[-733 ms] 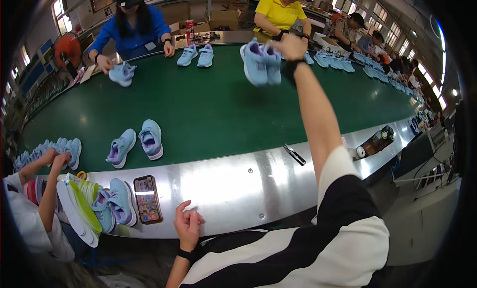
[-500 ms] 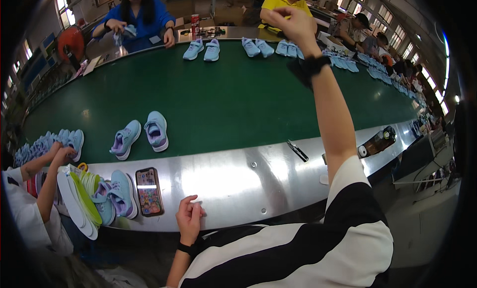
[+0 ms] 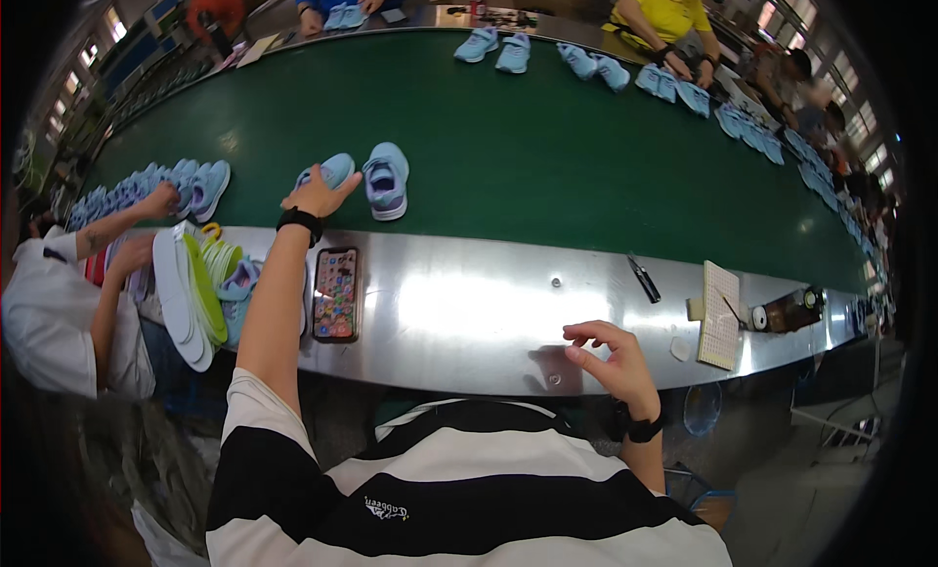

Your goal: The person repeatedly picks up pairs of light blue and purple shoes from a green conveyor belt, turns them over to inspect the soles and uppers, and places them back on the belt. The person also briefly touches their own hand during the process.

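Note:
My left hand (image 3: 320, 197) reaches over the metal edge and is closed round the back of a light-blue sneaker (image 3: 337, 168) on the green conveyor belt (image 3: 489, 147). Its palm and fingers hide much of that shoe. Just right of it stands the mate, a light-blue sneaker with lilac lining (image 3: 387, 181), touched by neither hand. Over the metal ledge (image 3: 459, 303) hovers my right hand (image 3: 618, 364), fingers apart and nothing in them. A phone with its screen lit (image 3: 337, 293) lies on the ledge beside my left forearm.
White and lime insoles (image 3: 186, 298) stand left of my forearm, near a co-worker's arms (image 3: 127, 225) and a row of sneakers (image 3: 147, 188). Thread snips (image 3: 643, 279), a notepad (image 3: 720, 313) and a dark bottle (image 3: 793, 311) lie rightward. Co-workers sit across the belt.
My left hand has gone from the ledge forward onto the left sneaker. My right arm, raised high over the belt before, has come down to the ledge. The view has shifted.

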{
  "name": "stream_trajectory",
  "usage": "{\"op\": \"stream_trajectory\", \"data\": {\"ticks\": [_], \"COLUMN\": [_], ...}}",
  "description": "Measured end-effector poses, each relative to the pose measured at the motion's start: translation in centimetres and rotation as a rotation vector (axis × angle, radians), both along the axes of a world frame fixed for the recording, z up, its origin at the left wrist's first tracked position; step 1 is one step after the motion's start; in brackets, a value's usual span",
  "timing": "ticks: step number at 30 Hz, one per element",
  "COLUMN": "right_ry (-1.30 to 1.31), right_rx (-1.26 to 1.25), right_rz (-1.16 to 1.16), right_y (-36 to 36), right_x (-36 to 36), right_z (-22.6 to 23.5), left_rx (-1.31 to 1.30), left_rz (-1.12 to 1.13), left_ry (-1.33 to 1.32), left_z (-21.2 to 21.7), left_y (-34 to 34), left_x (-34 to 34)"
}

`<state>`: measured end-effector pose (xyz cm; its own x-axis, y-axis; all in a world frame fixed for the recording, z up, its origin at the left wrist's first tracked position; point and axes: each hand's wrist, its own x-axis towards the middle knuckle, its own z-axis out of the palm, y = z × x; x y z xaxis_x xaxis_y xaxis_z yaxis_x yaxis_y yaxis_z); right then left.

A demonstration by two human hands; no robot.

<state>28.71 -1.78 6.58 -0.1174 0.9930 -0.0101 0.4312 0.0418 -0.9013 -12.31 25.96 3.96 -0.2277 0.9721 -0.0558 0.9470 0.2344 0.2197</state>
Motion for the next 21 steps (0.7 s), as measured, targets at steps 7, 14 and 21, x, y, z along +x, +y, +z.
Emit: {"op": "stream_trajectory", "data": {"ticks": [7,14,21], "right_ry": [0.042,0.079,-0.011], "right_rx": [-0.056,-0.039,0.041], "right_rz": [-0.085,-0.009,-0.153], "right_y": [-1.5,0.0,0.3], "right_x": [0.5,-2.3,-4.6], "right_z": [-1.3,-2.3,-5.0], "left_rx": [-0.008,0.240,0.025], "left_rz": [-0.067,-0.371,-0.345], "left_ry": [0.040,-0.341,-0.779], "left_z": [-2.7,2.0,0.3], "left_y": [3.0,-7.6,-22.9], "left_x": [4.5,9.5,12.0]}}
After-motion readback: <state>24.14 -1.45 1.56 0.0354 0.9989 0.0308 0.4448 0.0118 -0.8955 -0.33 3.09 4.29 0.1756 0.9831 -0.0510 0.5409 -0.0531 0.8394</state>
